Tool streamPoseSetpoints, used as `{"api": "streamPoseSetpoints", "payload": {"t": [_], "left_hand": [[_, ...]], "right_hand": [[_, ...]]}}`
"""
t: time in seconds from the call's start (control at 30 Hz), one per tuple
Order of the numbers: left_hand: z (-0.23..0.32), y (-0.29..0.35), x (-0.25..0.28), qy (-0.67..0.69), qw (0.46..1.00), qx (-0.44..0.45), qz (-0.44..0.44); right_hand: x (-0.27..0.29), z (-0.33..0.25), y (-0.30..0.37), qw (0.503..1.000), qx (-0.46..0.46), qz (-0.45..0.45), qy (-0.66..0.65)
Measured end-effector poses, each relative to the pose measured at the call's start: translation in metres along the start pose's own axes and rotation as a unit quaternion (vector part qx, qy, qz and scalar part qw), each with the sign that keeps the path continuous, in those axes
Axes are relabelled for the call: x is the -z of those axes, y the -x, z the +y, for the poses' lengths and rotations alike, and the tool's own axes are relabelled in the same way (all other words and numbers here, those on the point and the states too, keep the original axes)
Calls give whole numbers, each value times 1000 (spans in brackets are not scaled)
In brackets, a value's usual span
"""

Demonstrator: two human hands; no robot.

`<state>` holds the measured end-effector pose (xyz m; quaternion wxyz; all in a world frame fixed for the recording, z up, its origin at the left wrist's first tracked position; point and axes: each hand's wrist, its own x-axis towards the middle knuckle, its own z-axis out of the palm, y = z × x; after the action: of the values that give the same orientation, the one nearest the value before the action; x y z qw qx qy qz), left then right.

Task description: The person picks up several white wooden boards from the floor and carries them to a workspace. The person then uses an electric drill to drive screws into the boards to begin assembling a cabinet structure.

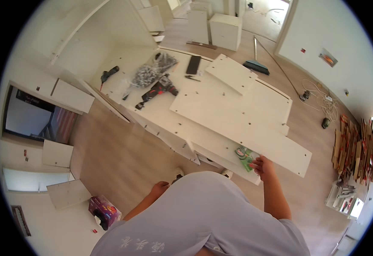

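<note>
The right arm (279, 198) reaches out on the right, bent at the elbow, its forearm slanting far and a little left. The right hand (261, 167) lies farther out than the left, turned leftward at the wrist, fingers bent and slightly parted; how firmly they close cannot be told. The left arm (143, 206) shows only in part, running out past the left side of the torso (199, 209) toward far and right. The left hand (160, 188) hangs low beside the body, fingers pointing right, their curl too small to read.
</note>
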<state>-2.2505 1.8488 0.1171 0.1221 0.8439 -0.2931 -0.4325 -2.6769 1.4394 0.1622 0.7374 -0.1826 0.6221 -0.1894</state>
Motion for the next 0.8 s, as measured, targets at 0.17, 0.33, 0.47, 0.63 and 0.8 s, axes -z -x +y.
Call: {"api": "streamPoseSetpoints", "payload": {"t": [0.17, 0.33, 0.47, 0.63, 0.8], "left_hand": [[-79, -32, 28, -47, 998, -44, -15], [-136, -55, 77, 27, 999, -39, -16], [-231, -101, 125, -85, 988, -125, -13], [-281, -129, 236, -181, 981, -61, -21], [-283, -160, 301, -86, 992, -3, 96]], "right_hand": [[-81, 6, 43, 994, 102, -6, 50], [-167, 32, 71, 981, 193, 5, 24], [-226, 50, 95, 968, 248, 35, 14], [-272, 62, 129, 954, 293, 65, 13], [-279, 58, 134, 943, 322, 83, -12]]}}
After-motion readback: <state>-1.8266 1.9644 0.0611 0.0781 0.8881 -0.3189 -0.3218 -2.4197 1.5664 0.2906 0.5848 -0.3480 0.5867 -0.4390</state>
